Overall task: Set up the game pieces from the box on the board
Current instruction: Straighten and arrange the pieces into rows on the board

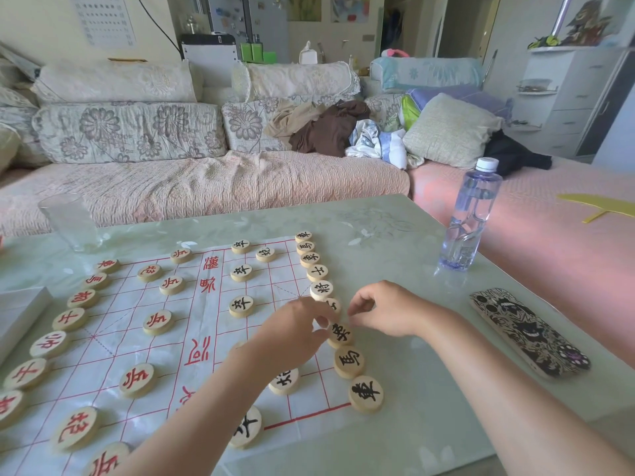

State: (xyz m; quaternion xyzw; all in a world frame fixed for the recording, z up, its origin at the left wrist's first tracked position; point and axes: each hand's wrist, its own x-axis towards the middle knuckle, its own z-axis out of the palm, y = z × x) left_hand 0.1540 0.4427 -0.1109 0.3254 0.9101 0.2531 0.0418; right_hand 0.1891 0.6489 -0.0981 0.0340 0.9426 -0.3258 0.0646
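- Box: white, lying off the board's left edge, cut off by the frame.
- Glass: clear and upright, beyond the board's far left corner.
- Red pieces: a row runs along the board's left edge. Two cannons and five soldiers sit further in on the left half.
- Board: a white sheet with red lines, flat on the table.
- Black pieces: a row runs down the board's right edge. Soldiers and two cannons stand further in on the right half, and the left forearm covers part of them.
- Left hand: it reaches over the board's right half with fingers curled. The thumb and forefinger tips touch the left rim of the third piece from the near end of the black row. I cannot tell whether it grips the piece or only touches it.
- Right hand: just off the board's right edge beside the black row, with fingers curled in and tips close together. I cannot tell whether it holds anything.
- Bottle: clear with a white cap, upright, well off the board's far right corner.
- Phone: in a patterned case, lying flat well to the right of the board.
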